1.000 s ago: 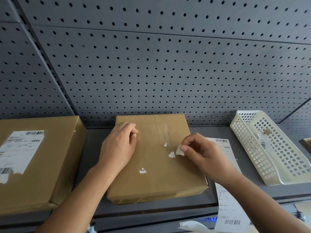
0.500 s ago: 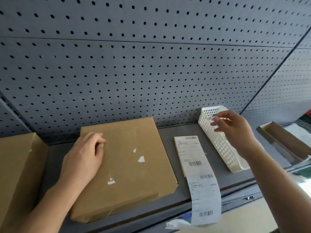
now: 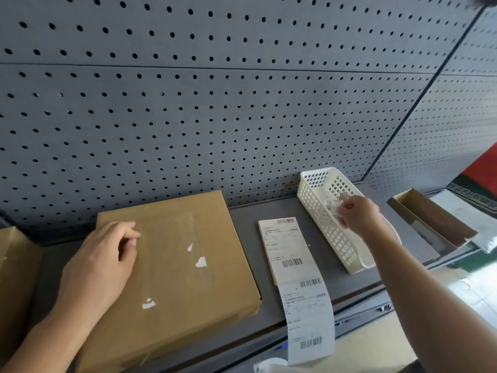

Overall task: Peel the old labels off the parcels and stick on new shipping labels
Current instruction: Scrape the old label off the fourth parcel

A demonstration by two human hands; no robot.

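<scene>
The left hand [image 3: 99,265] rests on the parcel [image 3: 188,278], loosely curled and holding nothing. Right of the parcel lie new labels [image 3: 290,254]. Farther right, the right hand [image 3: 360,214] reaches into the basket [image 3: 330,238]; I cannot tell whether it pinches anything.

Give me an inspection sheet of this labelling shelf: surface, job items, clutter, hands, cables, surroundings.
Surface: grey shelf.
Job's things: parcel lies flat, three white label remnants stuck on its top; strip of new labels beside it, its end hanging over the shelf edge; second parcel at far left.
Clutter: white basket; open cardboard tray at right.
Grippers: left hand rests on the parcel; right hand pinches a paper scrap at the basket.
Cables: nothing seen.
Surroundings: grey pegboard behind.
</scene>
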